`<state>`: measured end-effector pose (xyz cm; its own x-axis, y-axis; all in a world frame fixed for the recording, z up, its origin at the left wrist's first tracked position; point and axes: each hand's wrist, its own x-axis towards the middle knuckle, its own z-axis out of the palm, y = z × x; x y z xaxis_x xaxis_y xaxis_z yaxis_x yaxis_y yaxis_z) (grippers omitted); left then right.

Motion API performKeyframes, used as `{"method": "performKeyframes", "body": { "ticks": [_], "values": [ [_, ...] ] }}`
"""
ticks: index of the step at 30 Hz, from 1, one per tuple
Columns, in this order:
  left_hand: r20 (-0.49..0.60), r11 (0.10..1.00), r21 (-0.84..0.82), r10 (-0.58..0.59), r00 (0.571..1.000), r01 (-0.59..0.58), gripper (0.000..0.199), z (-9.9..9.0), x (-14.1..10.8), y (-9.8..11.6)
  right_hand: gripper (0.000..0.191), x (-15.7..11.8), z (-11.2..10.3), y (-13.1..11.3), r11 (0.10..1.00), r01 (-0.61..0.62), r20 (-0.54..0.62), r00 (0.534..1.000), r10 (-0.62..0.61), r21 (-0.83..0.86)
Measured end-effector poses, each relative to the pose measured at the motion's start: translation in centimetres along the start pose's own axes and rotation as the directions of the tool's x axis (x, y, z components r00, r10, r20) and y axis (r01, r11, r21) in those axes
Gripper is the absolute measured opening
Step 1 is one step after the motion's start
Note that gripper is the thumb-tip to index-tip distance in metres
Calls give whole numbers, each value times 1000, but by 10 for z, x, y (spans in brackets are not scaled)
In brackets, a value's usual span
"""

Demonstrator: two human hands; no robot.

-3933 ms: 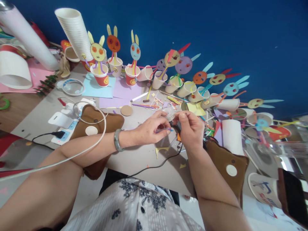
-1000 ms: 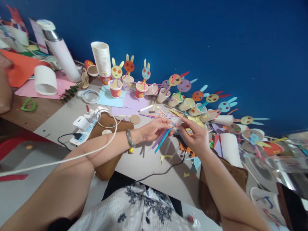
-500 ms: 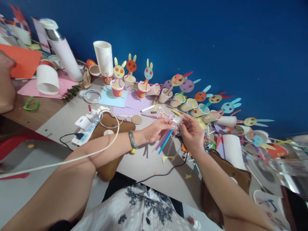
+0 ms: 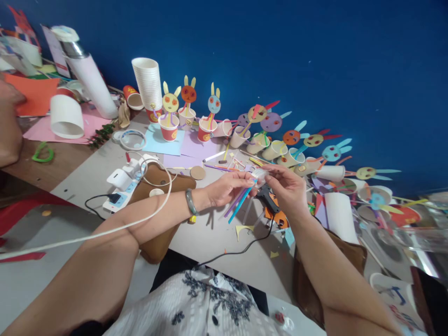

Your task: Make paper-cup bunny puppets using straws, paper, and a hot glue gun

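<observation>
My left hand (image 4: 227, 190) is closed in a pinch around a small bundle of thin sticks, which look like drinking straws. A blue straw (image 4: 241, 206) and a purple straw (image 4: 233, 204) point down toward me. At the bundle's upper end is a clear, whitish plastic piece (image 4: 259, 173), perhaps a wrapper. My right hand (image 4: 287, 187) has thumb and fingers closed at that piece's right side; its exact hold is partly hidden. A black glue gun (image 4: 269, 201) lies on the table under my hands, its cord running toward me.
Paper cups with rabbit-faced figures (image 4: 169, 128) line the blue wall. A cup stack (image 4: 147, 86) and a white thermos (image 4: 89, 77) stand at left. A power strip (image 4: 121, 196) and white cable lie by my left arm. Another person's arm (image 4: 9, 121) is at far left.
My right hand has shifted slightly right and its fingers have straightened a little, leaving more of the glue gun in sight. My left hand keeps its pinch on the straws.
</observation>
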<state>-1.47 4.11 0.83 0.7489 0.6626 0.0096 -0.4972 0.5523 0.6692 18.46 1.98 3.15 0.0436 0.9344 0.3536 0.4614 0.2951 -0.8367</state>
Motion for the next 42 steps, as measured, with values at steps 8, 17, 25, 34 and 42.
{"method": "performKeyframes", "body": {
  "ticks": [8, 17, 25, 34, 42],
  "values": [
    [53, 1000, -13, 5, 999, -5, 40, 1, 0, -1, 10, -3, -16, -4, 883, 320, 38, 944, -328, -342],
    [-18, 997, 73, -22, 1000, 23, 34, -2, 1, -3, 12, 1, -7, 12, 864, 211, 9, 972, -233, -457],
    [-312, 957, 252, 219, 924, -141, 39, -7, 11, -1, 11, 78, 16, 56, 864, -305, -98, 952, 290, -400],
    [-297, 936, 253, 318, 900, -247, 40, -12, 14, -4, 31, 50, 11, 29, 963, -203, -46, 979, 198, -178],
    [-285, 912, 281, 376, 882, -299, 46, -13, 14, -7, 35, -17, 25, -16, 975, -148, -179, 968, 177, 165]
  ]
}}
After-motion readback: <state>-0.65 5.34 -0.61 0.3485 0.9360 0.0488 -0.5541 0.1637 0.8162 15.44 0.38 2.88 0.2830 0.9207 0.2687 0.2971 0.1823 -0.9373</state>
